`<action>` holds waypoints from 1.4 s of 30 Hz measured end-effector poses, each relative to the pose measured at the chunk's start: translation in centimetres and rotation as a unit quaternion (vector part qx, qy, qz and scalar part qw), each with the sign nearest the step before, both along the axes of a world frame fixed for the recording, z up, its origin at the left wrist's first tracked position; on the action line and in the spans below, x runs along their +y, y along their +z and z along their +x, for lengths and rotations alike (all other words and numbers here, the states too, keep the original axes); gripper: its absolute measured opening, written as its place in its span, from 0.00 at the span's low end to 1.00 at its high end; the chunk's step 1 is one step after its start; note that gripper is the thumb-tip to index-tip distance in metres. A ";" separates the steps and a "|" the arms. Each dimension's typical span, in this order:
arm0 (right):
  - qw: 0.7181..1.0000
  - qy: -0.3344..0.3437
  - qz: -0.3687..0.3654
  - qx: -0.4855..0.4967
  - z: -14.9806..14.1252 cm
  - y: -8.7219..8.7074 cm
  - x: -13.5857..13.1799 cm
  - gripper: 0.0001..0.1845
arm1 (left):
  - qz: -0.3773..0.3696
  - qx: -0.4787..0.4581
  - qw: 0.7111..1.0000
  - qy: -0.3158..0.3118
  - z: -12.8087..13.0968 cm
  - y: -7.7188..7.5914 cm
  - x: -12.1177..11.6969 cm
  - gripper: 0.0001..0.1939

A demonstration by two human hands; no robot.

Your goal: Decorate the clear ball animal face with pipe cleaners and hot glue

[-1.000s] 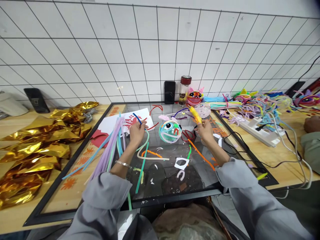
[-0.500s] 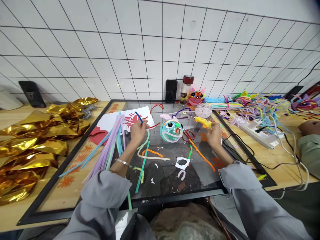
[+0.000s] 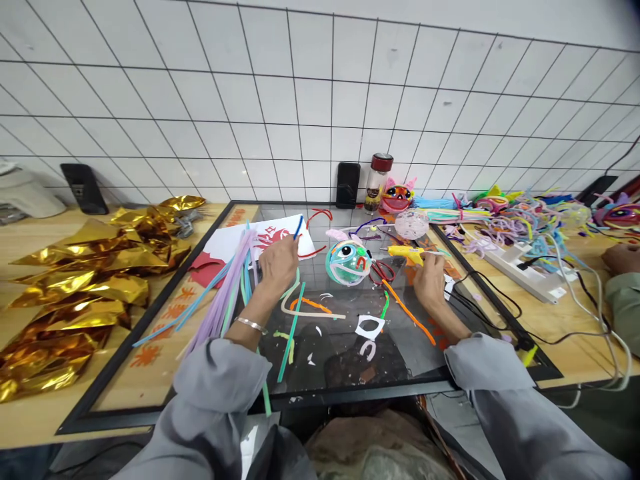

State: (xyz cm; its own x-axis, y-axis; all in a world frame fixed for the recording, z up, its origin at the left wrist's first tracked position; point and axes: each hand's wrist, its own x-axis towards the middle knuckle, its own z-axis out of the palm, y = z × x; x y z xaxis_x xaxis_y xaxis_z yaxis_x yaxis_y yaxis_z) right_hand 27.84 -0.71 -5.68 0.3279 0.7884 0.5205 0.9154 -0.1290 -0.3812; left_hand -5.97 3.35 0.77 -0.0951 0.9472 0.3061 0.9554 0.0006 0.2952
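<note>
My left hand is closed on a short blue pipe cleaner, whose end sticks up past the fingers. In my right hand is a yellow hot glue gun, its nozzle pointing left. Between the hands sits a round, clear ball decorated as a face, with green and white trim, a large eye and pink ears. Beside my left forearm lies a bundle of lilac and blue pipe cleaners. An orange pipe cleaner rests below the glue gun.
Gold foil covers the left side. At the back stand a phone, a lidded bottle and a pink-eared decorated ball. A white power strip with cables and a pipe-cleaner heap lie right, near another person's hand.
My left hand has turned so its back shows, and the blue pipe cleaner now points up to the right. The glue gun has levelled slightly. The whole view has shifted a little.
</note>
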 end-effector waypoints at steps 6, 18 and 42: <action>0.999 0.021 -0.024 -0.036 0.1 0.1 -0.1 0.17 | 0.032 0.085 0.995 -0.050 1.2 1.3 -1.3 0.20; 0.858 0.293 0.275 -0.318 -11.2 10.6 -3.1 0.20 | 0.166 0.125 0.968 -0.141 3.1 2.9 -3.8 0.13; 0.637 0.362 -0.135 0.667 -13.8 13.0 -0.7 0.22 | 0.212 -0.384 0.859 -0.266 4.2 1.3 -5.0 0.10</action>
